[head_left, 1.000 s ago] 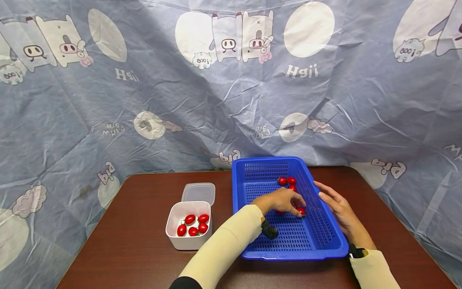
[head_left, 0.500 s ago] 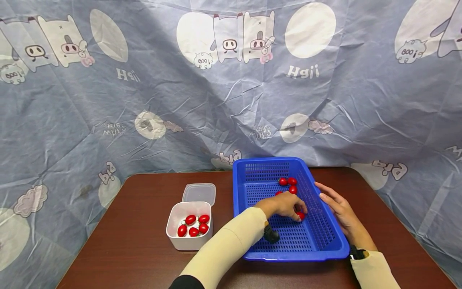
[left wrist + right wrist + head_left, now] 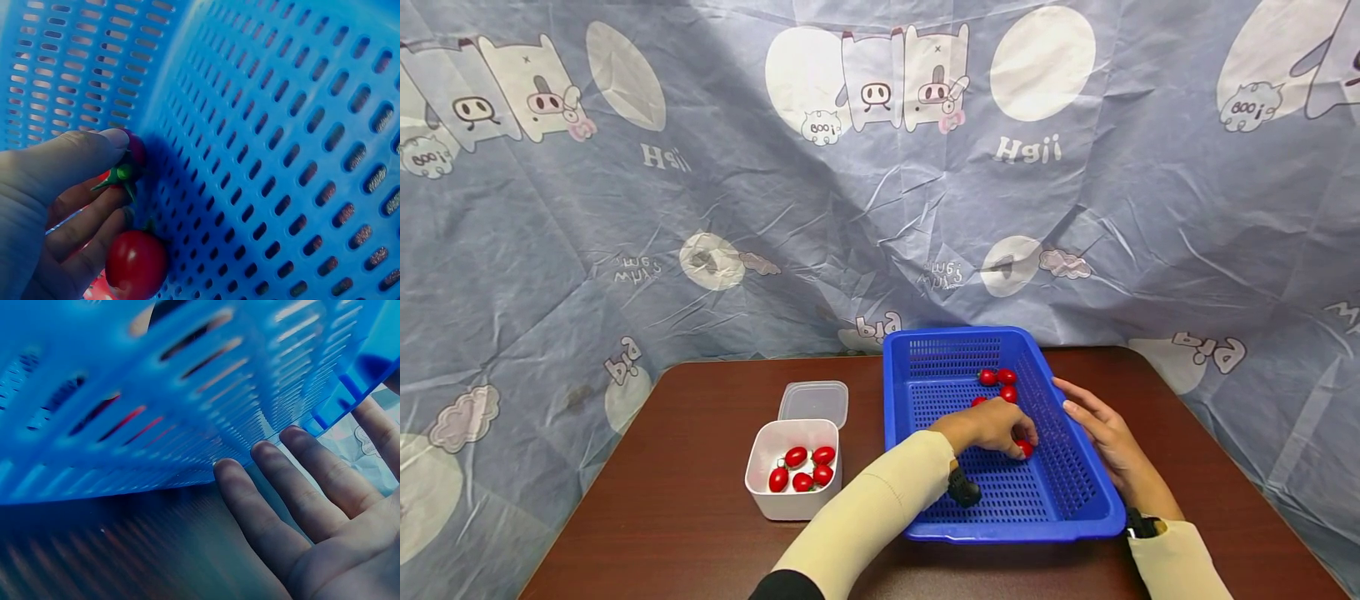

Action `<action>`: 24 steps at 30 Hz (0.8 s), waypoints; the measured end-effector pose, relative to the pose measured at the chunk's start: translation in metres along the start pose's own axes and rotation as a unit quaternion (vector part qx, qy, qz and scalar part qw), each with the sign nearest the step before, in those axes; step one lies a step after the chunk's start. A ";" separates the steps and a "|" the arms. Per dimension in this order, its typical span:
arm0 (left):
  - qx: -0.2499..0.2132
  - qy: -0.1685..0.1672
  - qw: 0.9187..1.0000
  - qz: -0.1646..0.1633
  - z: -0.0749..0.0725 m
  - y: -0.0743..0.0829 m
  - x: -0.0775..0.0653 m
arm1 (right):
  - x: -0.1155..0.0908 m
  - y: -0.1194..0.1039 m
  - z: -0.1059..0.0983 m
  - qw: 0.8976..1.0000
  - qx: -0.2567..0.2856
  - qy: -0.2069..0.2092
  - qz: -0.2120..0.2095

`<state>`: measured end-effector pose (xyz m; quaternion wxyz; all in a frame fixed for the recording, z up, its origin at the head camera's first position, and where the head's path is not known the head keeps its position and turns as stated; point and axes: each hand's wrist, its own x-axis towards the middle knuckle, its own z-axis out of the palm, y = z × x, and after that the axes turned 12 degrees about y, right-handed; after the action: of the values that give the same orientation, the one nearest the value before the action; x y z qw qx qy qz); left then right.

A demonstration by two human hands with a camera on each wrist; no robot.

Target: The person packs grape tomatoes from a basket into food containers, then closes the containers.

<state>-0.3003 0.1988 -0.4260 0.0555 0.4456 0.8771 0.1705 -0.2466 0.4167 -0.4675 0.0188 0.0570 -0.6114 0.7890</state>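
I list: left hand (image 3: pixel 992 423), thumb and fingers pinching one tomato (image 3: pixel 137 150); second tomato (image 3: pixel 137 265), just beside those fingers; right hand (image 3: pixel 1108 437), straight-fingered against the basket (image 3: pixel 1015 532); likely hazard, smooth skin slipping the pinch or knuckles knocking the neighbour rolling.

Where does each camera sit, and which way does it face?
Head: on the head, facing forward and down at a blue perforated plastic basket; left hand, right hand and cream sleeves show.
Left wrist: on that wrist, facing the basket's inside; left hand shows, pinching a red tomato.
Right wrist: on that wrist, facing the basket's outer side; right hand's straight fingers show.
Wrist views share the basket.
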 end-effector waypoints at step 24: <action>0.001 0.019 0.999 0.030 -0.028 0.012 -0.007 | 0.002 -0.001 0.003 1.000 0.003 -0.007 -0.004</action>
<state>-0.2938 0.1929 -0.3958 0.0329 0.4684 0.8644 0.1799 -0.2478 0.4144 -0.4656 0.0178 0.0648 -0.6089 0.7904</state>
